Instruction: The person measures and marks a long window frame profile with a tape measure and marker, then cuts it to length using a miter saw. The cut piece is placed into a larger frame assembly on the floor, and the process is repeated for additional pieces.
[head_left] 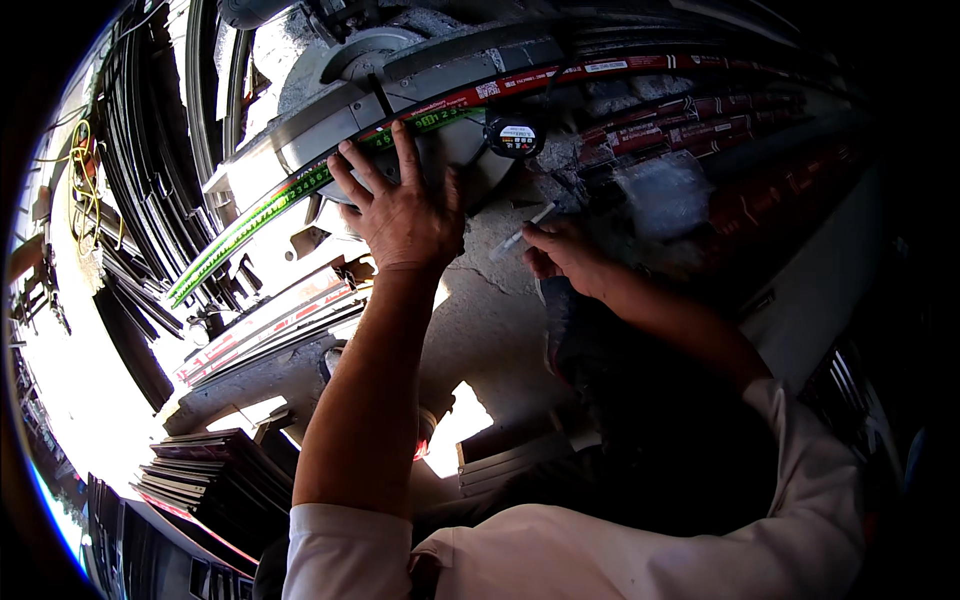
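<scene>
My left hand [408, 215] lies with fingers spread, its fingertips on the green blade of a tape measure and the edge of a long metal profile [600, 68] covered in red printed film. The drawn-out blade [240, 230] runs along the profile and sticks out past it to the lower left. To the right of that hand rests the dark tape measure case [515, 135], against the profile. My right hand [570, 258], lower and to the right, pinches a slim white pen [522, 232] that points away from the fingers, apart from the profile.
A grey metal machine bed with a round plate [370, 55] lies behind the profile. Dark long profiles [150, 150] are stacked at the left, more [215, 465] at the lower left. Crumpled clear plastic [665, 195] sits at the right, near red-filmed profiles [670, 130].
</scene>
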